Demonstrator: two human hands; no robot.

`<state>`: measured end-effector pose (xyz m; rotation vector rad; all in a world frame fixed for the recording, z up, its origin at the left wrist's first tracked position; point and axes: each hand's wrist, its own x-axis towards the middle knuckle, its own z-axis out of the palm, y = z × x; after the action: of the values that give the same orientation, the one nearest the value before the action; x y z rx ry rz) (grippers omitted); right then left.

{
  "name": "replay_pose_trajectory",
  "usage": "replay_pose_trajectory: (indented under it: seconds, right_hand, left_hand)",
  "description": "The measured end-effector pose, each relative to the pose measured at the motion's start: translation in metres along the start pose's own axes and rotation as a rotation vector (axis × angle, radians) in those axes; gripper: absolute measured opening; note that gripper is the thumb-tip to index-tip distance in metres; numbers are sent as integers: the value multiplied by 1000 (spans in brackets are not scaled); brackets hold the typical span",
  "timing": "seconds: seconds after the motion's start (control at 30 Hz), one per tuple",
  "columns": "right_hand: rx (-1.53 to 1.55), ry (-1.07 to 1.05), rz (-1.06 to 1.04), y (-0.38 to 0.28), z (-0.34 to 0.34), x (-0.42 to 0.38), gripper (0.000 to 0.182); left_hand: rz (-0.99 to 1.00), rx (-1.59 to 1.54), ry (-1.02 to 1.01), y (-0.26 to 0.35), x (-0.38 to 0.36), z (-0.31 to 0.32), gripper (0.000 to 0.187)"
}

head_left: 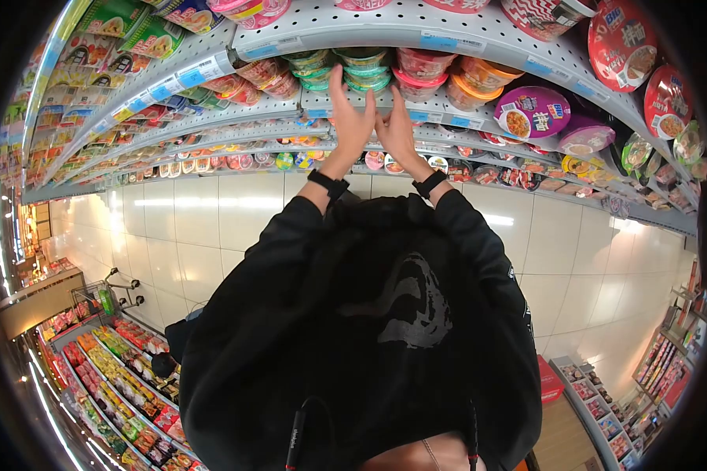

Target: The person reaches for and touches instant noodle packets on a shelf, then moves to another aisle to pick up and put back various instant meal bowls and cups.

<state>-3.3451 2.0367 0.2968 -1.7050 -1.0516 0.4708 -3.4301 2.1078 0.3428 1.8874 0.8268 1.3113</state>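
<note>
The stack of green-lidded noodle bowls (367, 69) sits on the white shelf (322, 102) just past my fingertips, with my left hand (352, 118) reaching up at its left edge and my right hand (397, 129) a little nearer and to the right, below the same stack. My left hand is open, fingers straight and pressed together, the tips touching or almost touching the lowest green bowl; I cannot tell which. My right hand is open too, fingers loosely spread and slightly curled, gripping nothing, its tips just short of the shelf's front lip. The two hands are side by side, nearly touching. The bowls are round, shallow plastic tubs with glossy film lids, nested in short stacks; to the right of them stand pink-lidded bowls (418, 74) and orange bowls (479, 82), and further right a purple-lidded bowl (532, 111) is tilted face out. The shelf is perforated metal with blue price tags along its edge. Both my arms are stretched forward in black sleeves, each wrist wearing a black band (328, 183).
</note>
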Motion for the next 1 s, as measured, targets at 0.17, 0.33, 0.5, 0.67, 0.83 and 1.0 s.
replay_pose_trajectory:
  seconds: [0.17, 0.33, 0.5, 0.67, 0.83, 1.0]
  right_hand:
    - [163, -36, 120, -3, -4, 13, 76]
    - [141, -31, 76, 3, 3, 21, 78]
    - [123, 12, 25, 11, 8, 26, 81]
    - [133, 9, 30, 16, 11, 18, 76]
    - [-20, 46, -48, 1, -1, -4, 61]
    - [7, -272, -120, -24, -2, -10, 53]
  left_hand:
    - [-66, -23, -75, -31, -29, -7, 62]
    - [-371, -202, -143, -54, -21, 2, 58]
    - [-428, -335, -128, -37, -20, 7, 60]
    - [-331, -308, -81, -54, -27, 8, 57]
    - [-325, -3, 32, -34, -25, -40, 54]
    - [-107, 112, 229, -31, 7, -60, 71]
